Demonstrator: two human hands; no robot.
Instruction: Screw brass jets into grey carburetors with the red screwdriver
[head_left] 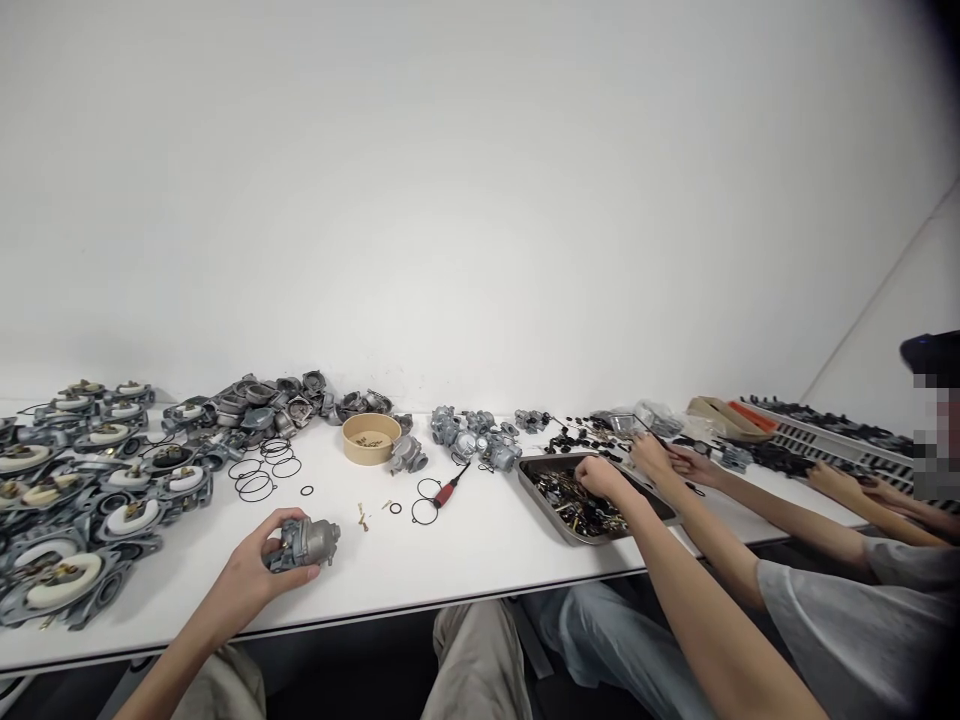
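My left hand is wrapped round a grey metal carburetor near the table's front edge. On the right, my right hand reaches into a dark metal tray full of small brass and black parts. Its fingers point down and are bunched together; what they hold, if anything, is hidden. Between the hands lie a red-handled screwdriver, thin black rings and a few tiny brass pieces.
Open carburetor bodies with white floats cover the left side. Grey bowls are piled behind. A round tan container stands mid-table. Other people's hands work at the right, near a white rack.
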